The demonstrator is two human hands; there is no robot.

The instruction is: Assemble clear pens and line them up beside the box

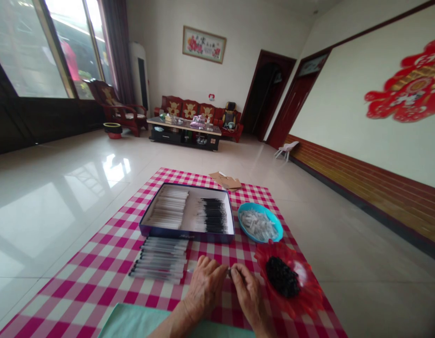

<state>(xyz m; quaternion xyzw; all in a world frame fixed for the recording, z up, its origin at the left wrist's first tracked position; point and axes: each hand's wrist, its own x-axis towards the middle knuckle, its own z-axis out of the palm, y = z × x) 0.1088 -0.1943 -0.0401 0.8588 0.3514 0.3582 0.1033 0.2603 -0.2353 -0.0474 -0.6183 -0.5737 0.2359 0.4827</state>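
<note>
Through my feed, my left hand (203, 291) and right hand (249, 298) sit close together, fingertips pinching a small dark piece (229, 271), too small to identify. A row of pens (159, 259) lies just left; a red dish (304, 300) sits just right.

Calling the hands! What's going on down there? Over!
Left hand and right hand together, pinching a small pen part. Pink checked cloth beneath. Red dish of black parts close by right hand. Over!
</note>
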